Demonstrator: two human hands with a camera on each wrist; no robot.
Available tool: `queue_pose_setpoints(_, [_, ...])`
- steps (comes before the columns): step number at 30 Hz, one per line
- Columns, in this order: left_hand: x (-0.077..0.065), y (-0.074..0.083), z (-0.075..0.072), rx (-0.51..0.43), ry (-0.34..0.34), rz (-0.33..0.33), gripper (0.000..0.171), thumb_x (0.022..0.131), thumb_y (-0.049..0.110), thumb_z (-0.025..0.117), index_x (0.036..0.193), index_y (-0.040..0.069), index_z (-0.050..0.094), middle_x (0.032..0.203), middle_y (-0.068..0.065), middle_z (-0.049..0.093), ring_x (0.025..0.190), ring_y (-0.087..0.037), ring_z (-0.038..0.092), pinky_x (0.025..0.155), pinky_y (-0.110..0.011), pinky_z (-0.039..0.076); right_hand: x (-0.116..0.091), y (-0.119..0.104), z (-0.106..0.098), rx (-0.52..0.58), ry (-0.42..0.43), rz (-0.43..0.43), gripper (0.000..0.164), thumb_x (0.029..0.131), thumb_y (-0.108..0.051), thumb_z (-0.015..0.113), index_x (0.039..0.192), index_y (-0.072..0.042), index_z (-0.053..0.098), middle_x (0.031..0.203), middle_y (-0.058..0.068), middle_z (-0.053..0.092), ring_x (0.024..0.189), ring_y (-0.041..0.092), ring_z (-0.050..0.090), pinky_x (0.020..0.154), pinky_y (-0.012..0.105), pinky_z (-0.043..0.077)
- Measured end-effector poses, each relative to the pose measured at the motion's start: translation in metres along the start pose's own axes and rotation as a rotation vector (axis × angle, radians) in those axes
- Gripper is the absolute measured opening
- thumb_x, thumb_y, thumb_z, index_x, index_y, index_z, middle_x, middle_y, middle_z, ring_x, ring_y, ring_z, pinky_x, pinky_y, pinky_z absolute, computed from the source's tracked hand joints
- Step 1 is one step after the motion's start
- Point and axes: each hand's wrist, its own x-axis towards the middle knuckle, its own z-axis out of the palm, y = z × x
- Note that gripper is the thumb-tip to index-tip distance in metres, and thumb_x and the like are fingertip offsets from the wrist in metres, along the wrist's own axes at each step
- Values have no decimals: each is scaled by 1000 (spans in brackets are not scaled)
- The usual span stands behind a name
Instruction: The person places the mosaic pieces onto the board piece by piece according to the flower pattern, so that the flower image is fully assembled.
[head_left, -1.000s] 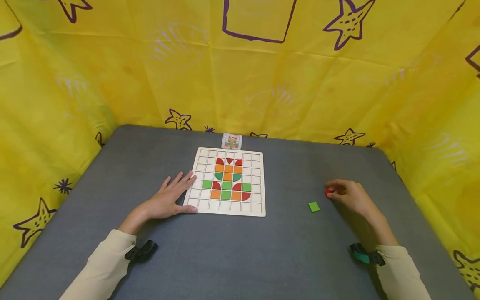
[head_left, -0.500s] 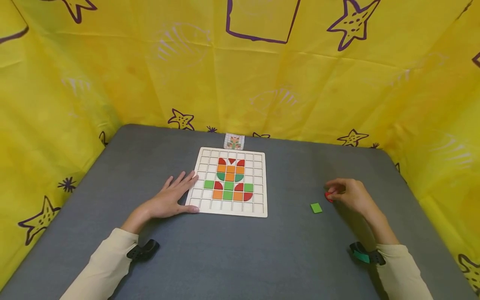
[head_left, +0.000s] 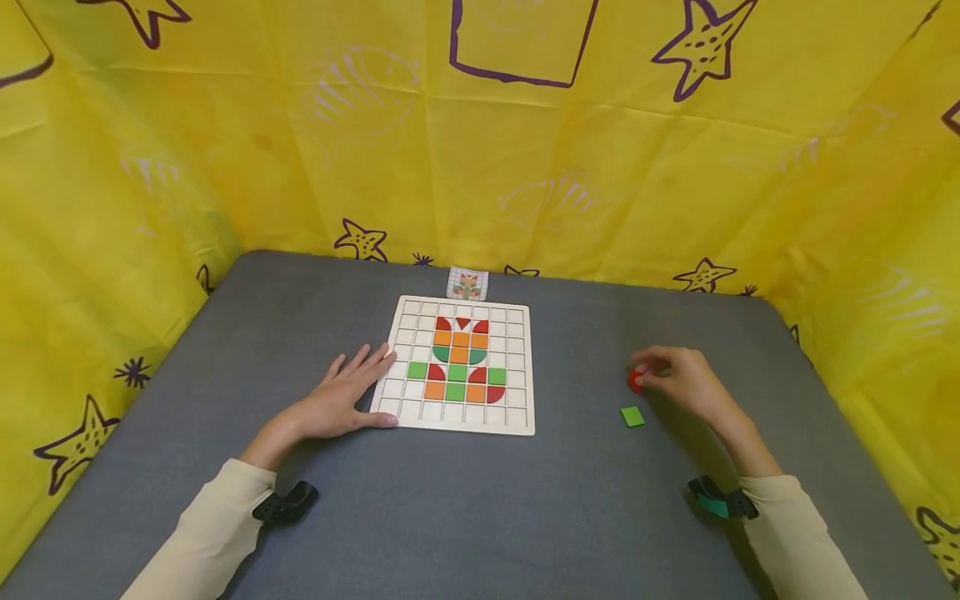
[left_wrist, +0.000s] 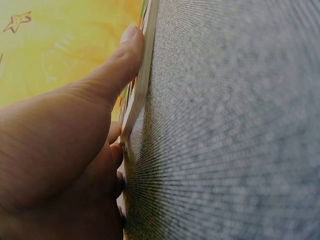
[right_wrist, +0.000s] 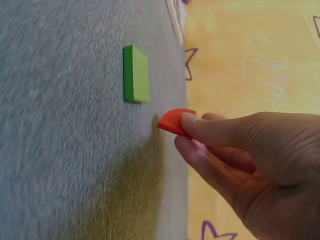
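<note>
My left hand rests with spread, straight fingers on the left edge of a white gridded board; its thumb lies on the near left corner. Red, orange and green tiles form a figure in the board's cells. To the right of the board, my right hand pinches a red quarter-circle tile between thumb and fingers, off the table in the right wrist view. A green square tile lies on the table just nearer than that hand. In the left wrist view the thumb presses along the board's edge.
A small printed card with a similar coloured figure lies behind the board. The grey table is bounded at the back and sides by a yellow cloth with sea-creature drawings.
My right hand first turned the red tile in its fingers, then carried it a little left and away from me. The left hand and board stay in place.
</note>
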Motion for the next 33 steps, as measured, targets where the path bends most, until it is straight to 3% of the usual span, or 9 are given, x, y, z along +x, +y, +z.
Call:
queue_pose_setpoints(8, [-1, 2, 1, 9, 4, -2, 101, 83, 56, 70, 156, 7, 21, 163, -17, 11, 148, -43, 2, 113, -65, -4, 14, -11, 11, 38, 38, -58, 24, 80, 0, 79, 103, 1, 73, 84, 5, 73, 76, 19, 69, 68, 24, 55])
queue_pose_setpoints(12, [0, 1, 1, 9, 14, 7, 101, 83, 57, 70, 156, 7, 22, 163, -17, 12, 148, -44, 2, 113, -65, -4, 21, -19, 18, 59, 47, -83, 24, 79, 1, 79, 102, 1, 73, 85, 7, 73, 76, 20, 69, 69, 29, 57])
queue_pose_setpoints(24, [-1, 2, -1, 6, 2, -4, 101, 83, 56, 70, 156, 7, 21, 163, -17, 12, 148, -44, 3, 113, -65, -4, 36, -35, 35, 110, 6, -98, 21, 80, 1, 78, 100, 1, 73, 86, 8, 72, 78, 21, 68, 72, 38, 58])
queue_pose_setpoints(33, [0, -1, 0, 12, 12, 13, 101, 83, 57, 69, 156, 6, 21, 163, -18, 12, 147, -45, 3, 113, -65, -3, 47, -49, 49, 138, -10, -127, 21, 80, -1, 79, 100, 0, 74, 87, 8, 72, 78, 20, 67, 73, 38, 57])
